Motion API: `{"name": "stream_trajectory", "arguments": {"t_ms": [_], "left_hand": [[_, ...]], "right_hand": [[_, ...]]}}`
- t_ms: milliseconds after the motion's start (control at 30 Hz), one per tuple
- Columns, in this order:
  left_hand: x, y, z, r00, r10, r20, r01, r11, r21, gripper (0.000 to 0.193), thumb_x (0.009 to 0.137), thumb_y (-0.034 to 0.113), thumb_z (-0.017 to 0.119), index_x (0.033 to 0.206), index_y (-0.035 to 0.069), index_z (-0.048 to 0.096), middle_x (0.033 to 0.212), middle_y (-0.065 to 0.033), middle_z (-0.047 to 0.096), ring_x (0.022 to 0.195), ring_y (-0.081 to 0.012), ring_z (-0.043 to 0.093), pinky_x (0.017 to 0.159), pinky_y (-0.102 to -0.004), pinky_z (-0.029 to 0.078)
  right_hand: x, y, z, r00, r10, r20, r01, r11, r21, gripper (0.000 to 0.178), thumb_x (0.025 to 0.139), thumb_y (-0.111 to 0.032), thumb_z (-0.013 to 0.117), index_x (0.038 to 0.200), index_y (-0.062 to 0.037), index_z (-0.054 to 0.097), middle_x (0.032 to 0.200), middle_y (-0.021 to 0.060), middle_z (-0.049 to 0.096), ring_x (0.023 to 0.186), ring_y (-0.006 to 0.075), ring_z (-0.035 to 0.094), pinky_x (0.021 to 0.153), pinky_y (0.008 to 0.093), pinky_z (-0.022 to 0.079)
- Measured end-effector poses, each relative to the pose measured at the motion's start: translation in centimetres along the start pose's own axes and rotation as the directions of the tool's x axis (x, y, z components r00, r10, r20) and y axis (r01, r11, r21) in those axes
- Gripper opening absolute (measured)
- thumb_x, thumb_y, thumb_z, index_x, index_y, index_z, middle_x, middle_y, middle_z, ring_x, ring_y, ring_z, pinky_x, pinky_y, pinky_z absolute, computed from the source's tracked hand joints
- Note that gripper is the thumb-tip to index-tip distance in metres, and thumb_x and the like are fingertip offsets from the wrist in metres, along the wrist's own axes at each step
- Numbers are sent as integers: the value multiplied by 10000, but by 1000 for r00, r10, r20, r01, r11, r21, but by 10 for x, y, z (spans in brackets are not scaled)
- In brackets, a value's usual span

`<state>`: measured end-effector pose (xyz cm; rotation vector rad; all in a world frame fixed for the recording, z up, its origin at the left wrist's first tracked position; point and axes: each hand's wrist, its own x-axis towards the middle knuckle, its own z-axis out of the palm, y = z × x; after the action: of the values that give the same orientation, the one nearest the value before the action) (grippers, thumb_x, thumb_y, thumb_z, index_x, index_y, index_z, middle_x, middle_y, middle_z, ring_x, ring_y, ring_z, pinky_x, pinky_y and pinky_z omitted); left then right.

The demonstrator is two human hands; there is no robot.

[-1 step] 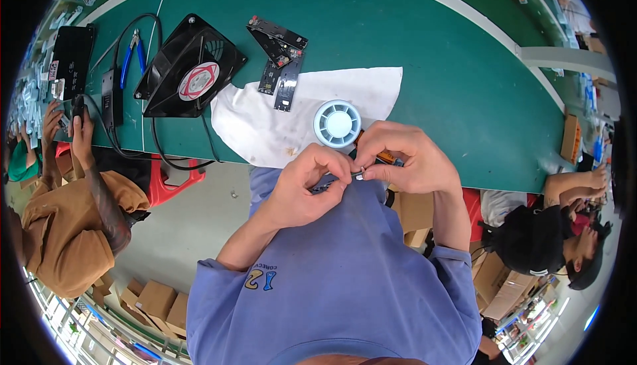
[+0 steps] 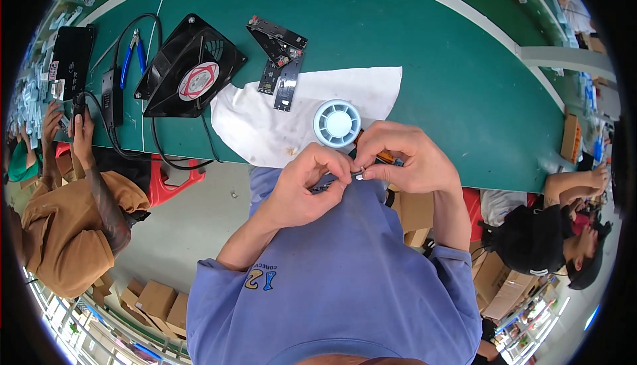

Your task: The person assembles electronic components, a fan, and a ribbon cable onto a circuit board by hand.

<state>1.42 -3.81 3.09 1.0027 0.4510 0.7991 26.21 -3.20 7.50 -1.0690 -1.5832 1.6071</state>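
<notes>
Close to my body, just off the table's near edge, both my hands meet over a small dark strip that looks like a circuit board (image 2: 323,184). My left hand (image 2: 306,186) is closed, thumb and fingers pinching this strip. At its right end sits a small silvery-white piece (image 2: 359,176), with the thumb and forefinger of my right hand (image 2: 413,159) closed at it. Fingertips hide much of the strip. Beyond my hands, a light blue round spoked part (image 2: 337,124) rests on a white cloth (image 2: 249,123). Something orange and black (image 2: 387,157) shows partly behind my right hand.
Several black circuit boards (image 2: 284,76) lie overlapping, partly on the cloth. Left of them stand a black square fan (image 2: 192,66) with its cable, blue-handled cutters (image 2: 133,60) and a black adapter (image 2: 111,97). A co-worker (image 2: 73,225) sits at the left, another person (image 2: 531,239) at the right.
My hands and the strip stay in place. At the left, the co-worker's hand and the black object at its fingertips have shifted slightly.
</notes>
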Motion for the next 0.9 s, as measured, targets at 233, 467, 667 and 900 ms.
{"name": "stream_trajectory", "arguments": {"t_ms": [233,467,667,900], "left_hand": [[1,-4,-5,999,-6,42,6,1000,8,306,917,-192,583,1102,39,504,1072,-96,646,1077,-183,640,992,-336,514],[-5,-10,7,995,69,-73,-70,997,-20,302,941,-201,568,1134,25,515,1106,-112,647,1184,-220,645,1022,-340,509],[-7,-18,32,957,153,-244,-168,985,-37,258,994,-182,556,1165,10,524,1148,-142,635,1267,-248,622,1063,-356,517],[4,-10,30,968,216,-130,-182,955,233,170,1025,-91,591,1152,14,547,1213,-173,661,1300,-281,613,1067,-371,515]], "right_hand": [[-1,1,0,998,-56,10,57,993,-107,205,860,30,810,1050,-32,764,1062,83,709,908,181,702,813,327,578],[-17,-8,25,952,21,-304,-34,999,-38,204,862,3,850,1045,11,762,1015,92,719,917,171,703,791,297,572],[-51,-7,81,864,186,-467,-211,977,-1,278,968,-56,776,1200,50,666,1051,137,755,915,192,755,793,324,589],[-49,18,103,796,291,-530,25,860,509,127,1061,-1,623,1159,-20,544,1061,50,689,959,81,657,814,243,528]]}}
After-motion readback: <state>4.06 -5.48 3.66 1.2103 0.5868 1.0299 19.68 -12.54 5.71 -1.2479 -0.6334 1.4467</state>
